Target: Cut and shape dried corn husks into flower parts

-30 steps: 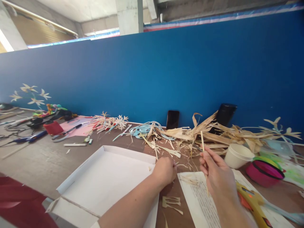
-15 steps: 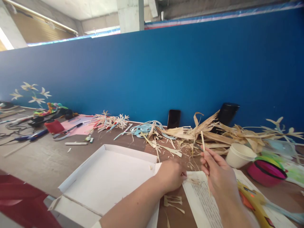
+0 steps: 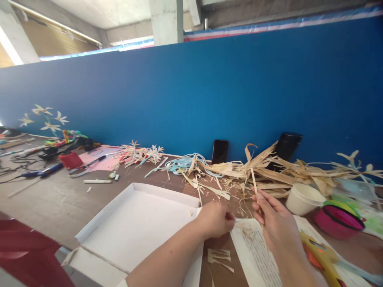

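My right hand (image 3: 273,217) grips a thin pale stick (image 3: 254,181) between thumb and fingers, its upper end tilted a little left. To its left, my left hand (image 3: 216,219) is closed, fingers curled down by the right edge of the white box lid (image 3: 140,223). Whatever those fingers hold, if anything, is hidden. Just right of them, small husk scraps (image 3: 247,229) lie on a printed sheet (image 3: 254,255). A cut, fringed piece of husk (image 3: 220,256) rests on the brown table below my left hand.
Dried corn husks (image 3: 269,171) pile along the blue partition (image 3: 191,99), beside a phone (image 3: 220,151) and a black container (image 3: 287,144). At right are a cream cup (image 3: 304,198), a pink bowl (image 3: 338,221) and a yellow glue gun (image 3: 324,255). Husk flowers (image 3: 152,153) lie left of centre.
The stick's upper end has tipped slightly to the left. My left hand stays almost in place, its fingers still curled. The whole view has shifted slightly.
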`<state>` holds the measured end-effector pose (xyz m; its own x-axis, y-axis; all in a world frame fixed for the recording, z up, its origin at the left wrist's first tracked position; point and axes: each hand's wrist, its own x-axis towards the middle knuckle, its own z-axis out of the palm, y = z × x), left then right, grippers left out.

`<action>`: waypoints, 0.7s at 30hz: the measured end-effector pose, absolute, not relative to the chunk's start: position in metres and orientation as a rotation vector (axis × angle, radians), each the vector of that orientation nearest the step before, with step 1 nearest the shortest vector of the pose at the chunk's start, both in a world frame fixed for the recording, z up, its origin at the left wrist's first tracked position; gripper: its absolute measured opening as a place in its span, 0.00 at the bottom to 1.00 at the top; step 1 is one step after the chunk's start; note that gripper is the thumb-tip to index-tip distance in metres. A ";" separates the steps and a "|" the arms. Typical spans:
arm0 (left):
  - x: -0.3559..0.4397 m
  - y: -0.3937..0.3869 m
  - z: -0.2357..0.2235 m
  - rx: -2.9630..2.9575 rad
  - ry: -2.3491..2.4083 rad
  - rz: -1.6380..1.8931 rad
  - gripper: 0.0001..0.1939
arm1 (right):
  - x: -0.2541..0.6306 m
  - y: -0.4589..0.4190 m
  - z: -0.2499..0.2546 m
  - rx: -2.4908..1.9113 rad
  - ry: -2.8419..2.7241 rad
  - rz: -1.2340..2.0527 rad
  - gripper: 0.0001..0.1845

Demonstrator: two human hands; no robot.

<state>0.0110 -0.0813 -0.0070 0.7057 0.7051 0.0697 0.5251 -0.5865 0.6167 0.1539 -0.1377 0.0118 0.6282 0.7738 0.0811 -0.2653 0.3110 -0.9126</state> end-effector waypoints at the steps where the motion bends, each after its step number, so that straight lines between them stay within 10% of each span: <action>1: 0.011 -0.078 -0.007 2.198 0.938 0.417 0.10 | 0.154 -0.138 0.012 -1.046 -0.587 0.752 0.16; 12: 0.012 -0.063 -0.004 1.175 0.698 0.742 0.15 | 0.149 -0.143 0.008 -1.152 -0.704 1.180 0.22; 21: 0.014 -0.073 -0.001 1.944 1.017 1.064 0.06 | 0.146 -0.142 0.005 -1.157 -0.718 1.238 0.18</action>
<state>0.0137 -0.0728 -0.0009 0.3579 0.8683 0.3434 0.3038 -0.4561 0.8365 0.1458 -0.1420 0.0051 0.2344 0.9590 -0.1594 -0.3379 -0.0733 -0.9383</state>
